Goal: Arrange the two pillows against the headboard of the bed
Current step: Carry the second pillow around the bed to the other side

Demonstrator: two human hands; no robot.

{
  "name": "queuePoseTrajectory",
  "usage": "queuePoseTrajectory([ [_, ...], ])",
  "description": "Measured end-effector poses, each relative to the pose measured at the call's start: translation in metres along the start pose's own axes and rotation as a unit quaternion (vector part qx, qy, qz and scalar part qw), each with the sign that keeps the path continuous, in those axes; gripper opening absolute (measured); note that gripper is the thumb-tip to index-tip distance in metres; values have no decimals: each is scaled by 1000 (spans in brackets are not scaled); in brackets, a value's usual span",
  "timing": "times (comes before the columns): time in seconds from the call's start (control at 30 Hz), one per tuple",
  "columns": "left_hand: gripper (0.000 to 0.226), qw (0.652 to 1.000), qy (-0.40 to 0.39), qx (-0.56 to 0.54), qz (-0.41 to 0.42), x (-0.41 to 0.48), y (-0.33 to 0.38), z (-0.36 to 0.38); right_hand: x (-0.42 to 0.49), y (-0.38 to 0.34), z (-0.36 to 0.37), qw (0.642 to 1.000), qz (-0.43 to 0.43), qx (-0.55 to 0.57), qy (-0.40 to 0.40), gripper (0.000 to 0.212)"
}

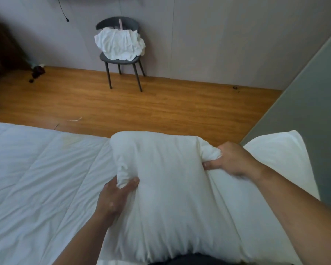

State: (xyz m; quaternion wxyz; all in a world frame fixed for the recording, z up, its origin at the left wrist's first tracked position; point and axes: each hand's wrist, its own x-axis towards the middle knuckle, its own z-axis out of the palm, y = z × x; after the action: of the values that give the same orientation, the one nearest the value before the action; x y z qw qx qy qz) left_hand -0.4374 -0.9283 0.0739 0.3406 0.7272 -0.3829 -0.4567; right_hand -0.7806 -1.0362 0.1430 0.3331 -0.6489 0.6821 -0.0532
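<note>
Gripping: both hands closed on bunched fabric of the plump white fabric-cased pillow (172,188), held over the bed near the person's body.
Left hand (115,196): fingers and thumb pinch a fold at the pillow's left edge.
Right hand (227,159): fist clenched around a wad of cloth at the upper right corner.
Second white pillow (277,159): just beside the first, on its right, leaning against the flat grey headboard panel (304,115); touching it, partly hidden by the right forearm.
Bed (36,178): wrinkled white quilted cover, spreading left of the held pillow.
Floor (141,106): orange-brown wood planks beyond the bed.
Dark grey round-backed chair (122,60): against the far wall, well apart from the bed, carrying a crumpled white sheet heap (118,44).
</note>
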Motion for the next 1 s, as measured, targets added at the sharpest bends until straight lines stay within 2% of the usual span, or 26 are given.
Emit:
queuePoseTrajectory([
  [0.13,31,1000,0,-1,2,51,32,14,56,-3,-24,1000,-3,-4,-6,63],
  [0.3,39,1000,12,7,-2,124,76,39,147,-1,-59,1000,-14,-3,-14,64],
  [0.4,35,999,34,7,-9,166,110,57,209,-8,-90,999,-34,-9,-35,56],
  [0.67,54,993,100,-24,-61,248,183,93,349,-37,-158,992,-94,-31,-72,57],
  [1.0,64,981,148,-89,-92,380,219,94,509,-117,-188,981,-141,-81,-108,51],
])
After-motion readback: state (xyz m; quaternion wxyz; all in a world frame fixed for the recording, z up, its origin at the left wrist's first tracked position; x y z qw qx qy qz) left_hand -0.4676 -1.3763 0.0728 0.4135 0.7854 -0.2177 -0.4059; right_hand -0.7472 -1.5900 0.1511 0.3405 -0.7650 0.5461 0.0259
